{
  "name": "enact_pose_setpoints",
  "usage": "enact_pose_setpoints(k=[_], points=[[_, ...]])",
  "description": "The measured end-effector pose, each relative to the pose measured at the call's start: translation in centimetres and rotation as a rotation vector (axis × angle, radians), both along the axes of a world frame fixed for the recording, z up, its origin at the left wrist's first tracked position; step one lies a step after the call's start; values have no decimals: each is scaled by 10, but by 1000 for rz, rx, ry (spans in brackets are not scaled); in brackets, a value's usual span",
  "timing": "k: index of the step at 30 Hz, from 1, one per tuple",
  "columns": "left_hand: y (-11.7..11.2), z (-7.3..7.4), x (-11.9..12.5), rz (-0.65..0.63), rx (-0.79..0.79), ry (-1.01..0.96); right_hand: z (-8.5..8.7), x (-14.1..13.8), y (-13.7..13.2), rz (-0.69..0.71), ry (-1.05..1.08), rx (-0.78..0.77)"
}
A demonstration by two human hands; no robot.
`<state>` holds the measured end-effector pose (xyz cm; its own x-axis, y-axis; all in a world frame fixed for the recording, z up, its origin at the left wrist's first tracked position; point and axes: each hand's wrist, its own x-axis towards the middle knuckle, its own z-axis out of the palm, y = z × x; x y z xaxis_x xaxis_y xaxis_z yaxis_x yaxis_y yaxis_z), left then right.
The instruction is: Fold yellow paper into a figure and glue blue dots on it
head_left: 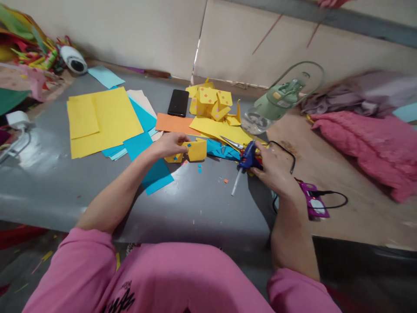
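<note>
My left hand [169, 145] is closed on a folded yellow paper piece [197, 151] with small blue squares on it, low over the grey table covering. On the right, my right hand [272, 167] grips a dark blue glue gun [249, 155], a clear glue stick poking out of its back end. Scissors [232, 142] lie beside the glue gun, close to blue paper scraps [218, 150]. Tiny blue paper squares [200, 168] and an orange one [226, 181] are scattered below. Behind stand yellow folded paper shapes [208, 102] with orange and pink dots.
Yellow sheets [110, 121], blue sheets [158, 174] and an orange strip [176, 124] spread leftward. A black phone [178, 103] lies at the back. A green bottle [273, 102] stands tilted in view. A purple power strip [314, 200] with a black cord and pink cloth [368, 139] sit right.
</note>
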<state>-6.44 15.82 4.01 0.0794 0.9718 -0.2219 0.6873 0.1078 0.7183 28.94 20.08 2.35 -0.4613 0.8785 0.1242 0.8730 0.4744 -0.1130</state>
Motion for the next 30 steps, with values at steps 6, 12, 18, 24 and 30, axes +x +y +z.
enact_pose_setpoints(k=[6, 12, 18, 24, 30], points=[[1, -3, -2, 23, 1, 5, 16, -45, -28, 146, 93, 68], [1, -6, -3, 10, 10, -30, -9, -110, -34, 341, 131, -160], [2, -7, -3, -13, 56, 42, -20, -128, -26, 333, 121, -177], [2, -3, -1, -4, 26, 57, -17, -130, -29, 300, 105, -201], [3, -6, -2, -8, 39, 53, -16, -130, -30, 283, 126, -226]])
